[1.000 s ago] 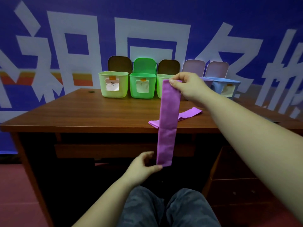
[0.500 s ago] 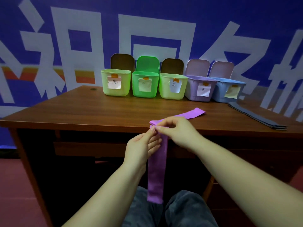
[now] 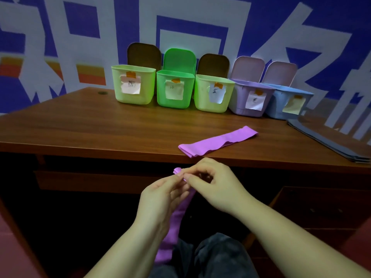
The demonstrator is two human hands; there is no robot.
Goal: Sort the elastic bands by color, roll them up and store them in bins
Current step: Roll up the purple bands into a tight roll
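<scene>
A purple elastic band (image 3: 174,223) hangs down over my lap, below the table's front edge. Its top end is curled into a small roll (image 3: 177,171). My left hand (image 3: 160,199) and my right hand (image 3: 212,185) both pinch that rolled end with their fingertips. A second purple band (image 3: 216,141) lies flat on the wooden table (image 3: 90,129), just behind my hands. Several labelled bins stand in a row at the back: pale green (image 3: 133,85), bright green (image 3: 174,89), pale green (image 3: 212,93), purple (image 3: 251,99), blue (image 3: 287,103).
A stack of grey bands (image 3: 329,139) lies along the table's right edge. All the bins have their lids up against the blue and white wall. Drawers (image 3: 313,209) sit under the table on the right. My knees are below the hanging band.
A second ago my right hand held the band up high and stretched. Both hands have come together low by the table edge, and the band's top end is now curled into a roll.
</scene>
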